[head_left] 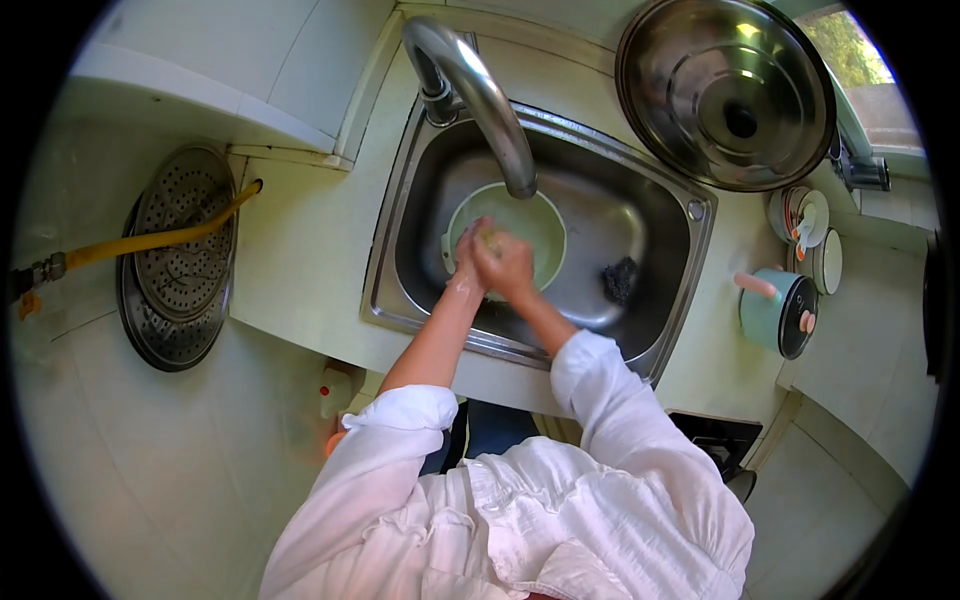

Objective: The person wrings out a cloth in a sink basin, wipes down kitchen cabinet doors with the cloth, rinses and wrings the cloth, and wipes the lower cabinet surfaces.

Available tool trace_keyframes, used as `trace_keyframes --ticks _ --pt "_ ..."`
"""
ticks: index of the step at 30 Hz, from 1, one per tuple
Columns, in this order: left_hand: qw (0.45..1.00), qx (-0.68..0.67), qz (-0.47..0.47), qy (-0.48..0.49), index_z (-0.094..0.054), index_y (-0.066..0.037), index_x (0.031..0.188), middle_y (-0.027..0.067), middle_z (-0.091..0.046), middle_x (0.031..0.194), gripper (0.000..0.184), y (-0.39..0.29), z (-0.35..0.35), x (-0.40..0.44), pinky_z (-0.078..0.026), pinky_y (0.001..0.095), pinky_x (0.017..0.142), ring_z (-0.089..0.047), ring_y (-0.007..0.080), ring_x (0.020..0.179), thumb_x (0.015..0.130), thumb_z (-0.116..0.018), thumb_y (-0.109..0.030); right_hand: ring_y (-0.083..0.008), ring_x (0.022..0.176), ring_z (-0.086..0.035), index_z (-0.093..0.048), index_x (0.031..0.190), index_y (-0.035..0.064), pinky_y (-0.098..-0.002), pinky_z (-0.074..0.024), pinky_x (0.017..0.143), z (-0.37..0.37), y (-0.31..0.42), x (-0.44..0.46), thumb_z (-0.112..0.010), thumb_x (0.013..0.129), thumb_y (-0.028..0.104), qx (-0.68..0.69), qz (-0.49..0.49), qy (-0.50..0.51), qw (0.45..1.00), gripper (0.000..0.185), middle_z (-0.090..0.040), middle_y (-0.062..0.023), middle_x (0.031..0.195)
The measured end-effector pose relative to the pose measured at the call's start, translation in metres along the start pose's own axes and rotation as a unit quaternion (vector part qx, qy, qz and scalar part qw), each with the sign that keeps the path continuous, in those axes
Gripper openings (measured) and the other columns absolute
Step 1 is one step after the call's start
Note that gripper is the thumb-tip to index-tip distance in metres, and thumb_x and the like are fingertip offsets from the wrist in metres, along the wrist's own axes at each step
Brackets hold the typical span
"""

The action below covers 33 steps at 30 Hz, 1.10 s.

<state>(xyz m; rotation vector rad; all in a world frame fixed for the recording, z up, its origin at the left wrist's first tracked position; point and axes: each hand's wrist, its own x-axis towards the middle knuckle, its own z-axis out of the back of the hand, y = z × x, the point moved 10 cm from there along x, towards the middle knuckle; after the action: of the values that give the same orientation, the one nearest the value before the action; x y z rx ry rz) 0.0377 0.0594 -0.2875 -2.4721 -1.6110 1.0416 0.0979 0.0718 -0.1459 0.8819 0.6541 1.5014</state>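
My left hand (466,250) and my right hand (507,263) are pressed together above a pale green basin (548,232). Both are closed, the right one lying over the left. A bit of yellowish green shows between the fingers, too small to name. Wet or soapy traces are on the left wrist. The basin stands in the left part of a steel sink (590,195), under the curved faucet (490,95). No stream of water can be made out from its spout.
A dark scouring pad (619,280) lies at the sink's right side. Behind it leans a large steel lid (725,95). On the right counter are a mint pot (775,312) and stacked bowls (815,235). Perforated steamer trays (185,235) and a yellow hose (165,238) are at left.
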Motion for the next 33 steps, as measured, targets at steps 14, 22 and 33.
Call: trace_keyframes --ticks 14,22,33 --pt "0.795 0.574 -0.153 -0.124 -0.049 -0.005 0.133 0.0187 -0.044 0.139 0.047 -0.072 -0.03 -0.057 -0.027 0.0322 0.108 -0.035 0.028 0.134 0.089 -0.06 -0.017 -0.035 0.128 -0.039 -0.057 0.118 0.0121 -0.0669 -0.028 0.097 -0.062 -0.077 -0.032 -0.063 0.075 0.027 -0.331 0.166 0.301 0.879 0.046 -0.045 -0.0145 0.135" --pt "0.857 0.479 -0.153 -0.112 -0.054 -0.002 0.127 0.0163 -0.049 0.135 0.039 -0.057 -0.018 -0.036 -0.03 0.0321 0.106 -0.042 0.0236 0.129 0.095 -0.054 -0.024 -0.0295 0.136 -0.03 -0.068 0.102 0.0159 -0.0705 -0.0174 0.102 -0.085 -0.091 -0.043 -0.063 0.075 0.026 -0.303 0.078 0.34 0.887 0.029 -0.039 -0.0088 0.141" --pt "0.952 0.305 0.031 0.013 -0.059 -0.005 0.116 0.0088 -0.066 0.096 0.063 -0.027 -0.067 -0.015 -0.049 0.0236 0.067 -0.063 0.0142 0.082 0.096 -0.032 -0.058 -0.0145 0.068 -0.063 -0.063 0.097 -0.0053 -0.0258 -0.0511 0.065 0.038 -0.01 0.034 -0.06 0.076 0.004 0.184 -0.192 0.239 0.934 0.023 -0.063 -0.0095 0.078"
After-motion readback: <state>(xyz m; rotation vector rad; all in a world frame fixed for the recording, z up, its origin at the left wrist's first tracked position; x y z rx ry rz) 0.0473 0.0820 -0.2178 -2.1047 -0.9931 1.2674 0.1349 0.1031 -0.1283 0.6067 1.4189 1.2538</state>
